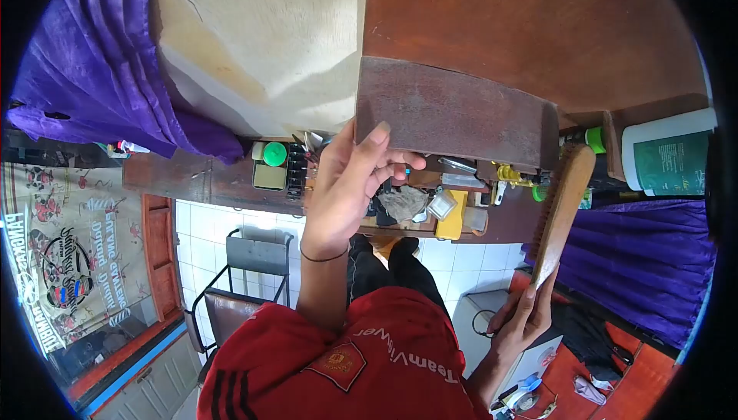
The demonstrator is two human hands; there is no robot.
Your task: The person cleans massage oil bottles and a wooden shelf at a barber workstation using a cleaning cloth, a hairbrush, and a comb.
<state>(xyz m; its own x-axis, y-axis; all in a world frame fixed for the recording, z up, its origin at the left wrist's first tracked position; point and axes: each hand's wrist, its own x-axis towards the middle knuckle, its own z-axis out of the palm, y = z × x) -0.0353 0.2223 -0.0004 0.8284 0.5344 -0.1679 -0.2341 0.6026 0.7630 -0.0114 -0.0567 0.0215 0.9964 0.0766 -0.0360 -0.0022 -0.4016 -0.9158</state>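
Observation:
My right hand (525,314), low on the right, is closed around the end of a brush (565,209) with a long wooden back. The brush stands nearly upright, its dark bristles facing left. My left hand (342,189) is raised at the centre with a dark band on the wrist. Its thumb is stretched out and its fingers are loosely bent and apart, with nothing between them. The thumb overlaps the lower left corner of a worn brown wooden board (461,112). Behind the left fingers lies an open drawer with a grey cloth (403,203) and a yellow box (451,216).
A brown counter (200,182) runs across the middle, bearing a green-lidded container (274,154). A white and green tub (667,155) sits on the right shelf. Purple curtains (100,59) hang at both sides. A chair (257,258) stands at lower left, and a red surface (638,378) at lower right.

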